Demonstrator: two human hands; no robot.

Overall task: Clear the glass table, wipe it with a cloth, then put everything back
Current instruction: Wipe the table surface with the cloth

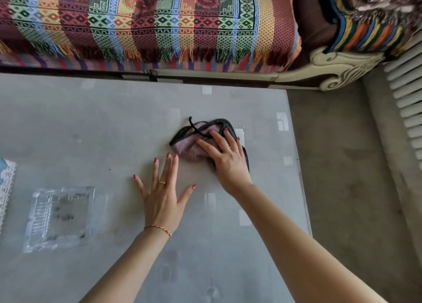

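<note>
I'm in the wiping stage now, by the look of it. The table [91, 119] is mostly bare, but not fully: a clear glass dish [59, 218] sits near-left, and a bit of white lace [5, 188] pokes in at the left edge. So clearing looks only partly done, wiping is on, and putting everything back is all ahead.

My right hand [228, 158] lies flat on the cloth [194, 147], fingers straight and slightly fanned, pressing it to the glass toward the far right of the table, near the right edge. My left hand [162, 193] is spread wide, palm down on bare glass just beside the cloth, holding nothing.

The cloth is pink terry with a dark trim, bunched and folded over, a dark loop sticking out at its far side. The glass shows faint smudges near me.
</note>
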